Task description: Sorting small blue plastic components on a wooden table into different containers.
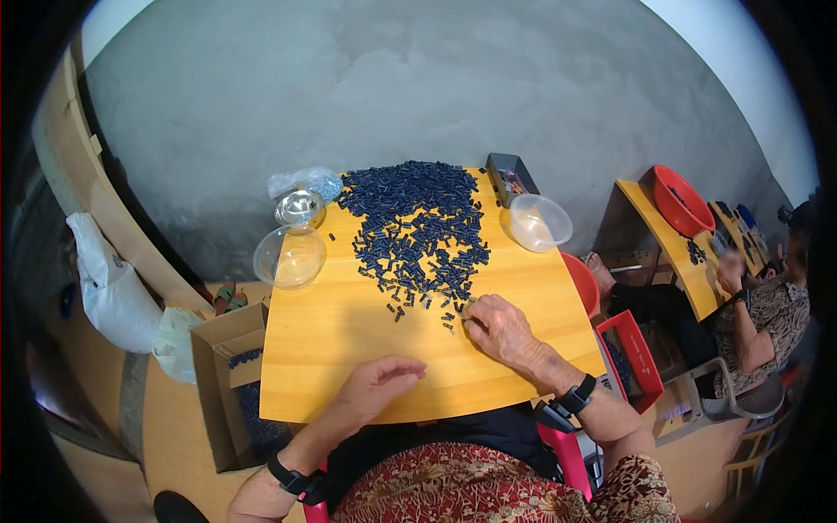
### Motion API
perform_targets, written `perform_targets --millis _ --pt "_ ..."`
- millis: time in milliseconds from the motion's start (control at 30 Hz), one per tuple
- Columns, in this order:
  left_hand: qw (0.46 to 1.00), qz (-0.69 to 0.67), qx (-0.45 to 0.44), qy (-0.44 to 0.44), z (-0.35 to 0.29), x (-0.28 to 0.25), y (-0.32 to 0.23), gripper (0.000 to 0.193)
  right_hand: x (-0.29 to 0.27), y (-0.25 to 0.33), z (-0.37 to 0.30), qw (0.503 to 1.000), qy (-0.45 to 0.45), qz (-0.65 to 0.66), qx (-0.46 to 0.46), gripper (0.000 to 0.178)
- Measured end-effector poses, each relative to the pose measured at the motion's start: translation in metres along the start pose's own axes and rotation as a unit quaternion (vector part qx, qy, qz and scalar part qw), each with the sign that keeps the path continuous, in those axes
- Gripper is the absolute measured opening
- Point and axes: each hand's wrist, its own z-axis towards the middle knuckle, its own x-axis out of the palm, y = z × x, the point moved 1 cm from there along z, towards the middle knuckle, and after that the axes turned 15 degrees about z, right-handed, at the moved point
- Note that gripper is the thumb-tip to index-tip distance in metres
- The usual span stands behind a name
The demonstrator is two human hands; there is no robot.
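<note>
A broad heap of small dark-blue tube-like pieces (410,200) covers the far middle of the yellow wooden table (349,349) and thins out toward me. At the heap's near right edge, my right hand (504,333) rests with fingers bent down and drawn together among a few loose pieces (449,321). What its fingertips hold, if anything, is hidden. My left hand (380,387) hovers over the near edge of the table, fingers loosely stretched toward the right and thumb below them. Nothing shows in it.
Clear plastic bowls stand left (290,259) and right (538,224) of the heap. Behind the left one are a metal bowl (299,207) and a plastic bag (305,183). A dark tray (512,177) sits far right. A cardboard box (218,392) and red crate (632,357) flank the table; a co-worker (758,322) sits right.
</note>
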Motion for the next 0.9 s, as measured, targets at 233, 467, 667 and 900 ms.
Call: perform_targets --millis 233,467,667,900 --pt "0.995 -0.085 -0.024 -0.038 0.01 -0.007 0.016 0.024 -0.028 -0.032 0.068 0.998 -0.034 0.016 0.049 0.009" --pt "0.994 -0.062 -0.002 -0.091 0.016 -0.013 0.02 0.023 -0.013 -0.065 0.129 0.994 -0.04 0.001 0.099 0.019" --pt "0.992 -0.059 -0.03 -0.104 0.014 -0.012 0.026 0.022 0.03 -0.08 0.159 0.993 0.022 -0.107 -0.046 0.055" --pt "0.992 -0.071 -0.036 -0.103 0.012 -0.009 0.035 0.023 0.053 -0.07 0.17 0.978 0.185 -0.097 0.029 0.07"
